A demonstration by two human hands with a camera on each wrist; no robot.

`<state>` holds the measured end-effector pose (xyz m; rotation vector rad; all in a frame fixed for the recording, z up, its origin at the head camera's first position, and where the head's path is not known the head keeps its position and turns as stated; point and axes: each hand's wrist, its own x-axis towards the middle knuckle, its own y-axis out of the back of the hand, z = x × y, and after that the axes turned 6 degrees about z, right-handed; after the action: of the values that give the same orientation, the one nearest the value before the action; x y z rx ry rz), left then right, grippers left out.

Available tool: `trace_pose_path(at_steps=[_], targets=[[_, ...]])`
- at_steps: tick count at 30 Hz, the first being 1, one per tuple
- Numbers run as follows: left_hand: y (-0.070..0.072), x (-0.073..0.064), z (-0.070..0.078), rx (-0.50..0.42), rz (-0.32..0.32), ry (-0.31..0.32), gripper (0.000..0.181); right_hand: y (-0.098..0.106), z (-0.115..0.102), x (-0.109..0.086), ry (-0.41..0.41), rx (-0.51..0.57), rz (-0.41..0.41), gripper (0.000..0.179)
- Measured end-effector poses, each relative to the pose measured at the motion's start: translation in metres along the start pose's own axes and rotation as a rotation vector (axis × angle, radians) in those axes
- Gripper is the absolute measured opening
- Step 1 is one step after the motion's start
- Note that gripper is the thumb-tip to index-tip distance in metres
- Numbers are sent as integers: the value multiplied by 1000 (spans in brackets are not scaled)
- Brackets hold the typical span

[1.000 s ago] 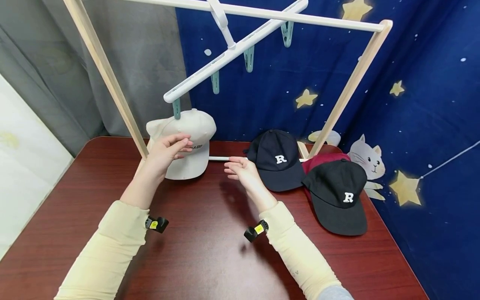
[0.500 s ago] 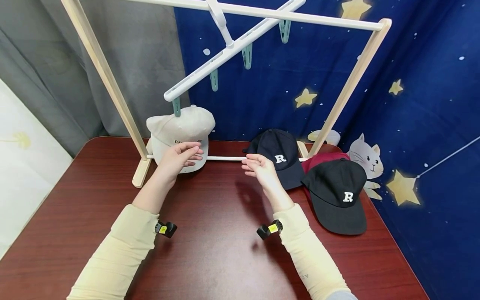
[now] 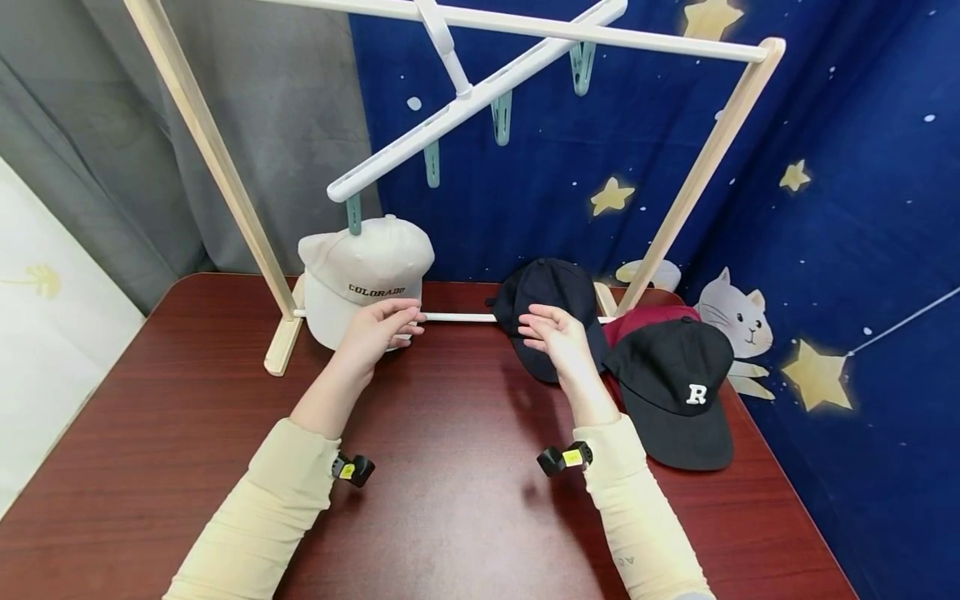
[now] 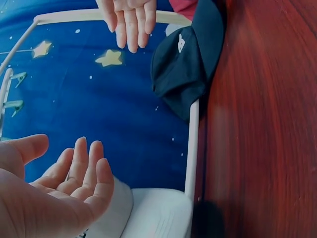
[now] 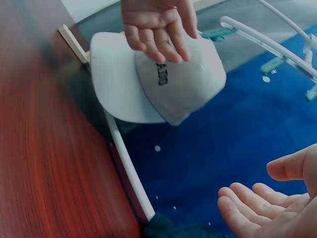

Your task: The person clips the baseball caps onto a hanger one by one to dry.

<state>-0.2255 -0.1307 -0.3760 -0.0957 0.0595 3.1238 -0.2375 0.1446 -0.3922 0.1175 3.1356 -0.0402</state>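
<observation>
A white cap lettered COLORADO (image 3: 367,258) hangs, brim down, from the nearest teal clip (image 3: 354,214) of a white clip hanger (image 3: 420,137). My left hand (image 3: 378,333) is in front of its lower brim in the head view, holding nothing, fingers loosely bent. In the left wrist view the left palm (image 4: 59,198) is bare, with the thumb apart from the fingers. My right hand (image 3: 561,340) is likewise unloaded, in front of a navy cap (image 3: 536,287), whose letter it hides in the head view. The right wrist view shows that hand's fingers (image 5: 237,208) relaxed.
The hanger hooks over the top bar (image 3: 675,43) of a wooden rack with slanted posts (image 3: 708,158). Several other clips hang unused. At right, a black cap (image 3: 678,375) with an R lies over a maroon cap (image 3: 637,318). A low white rod (image 3: 461,317) spans the rack's base.
Both hands have moved right, the left one sliding from in front of the white cap's crown to its lower edge. The hanging cap and hanger have swung slightly.
</observation>
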Motion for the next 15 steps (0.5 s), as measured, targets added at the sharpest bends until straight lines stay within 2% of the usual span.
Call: trace_pose_path(at_steps=[15], targets=[[-26,-1,-9,-52,17,74,37,37,-3,8,-24,28,136,40]])
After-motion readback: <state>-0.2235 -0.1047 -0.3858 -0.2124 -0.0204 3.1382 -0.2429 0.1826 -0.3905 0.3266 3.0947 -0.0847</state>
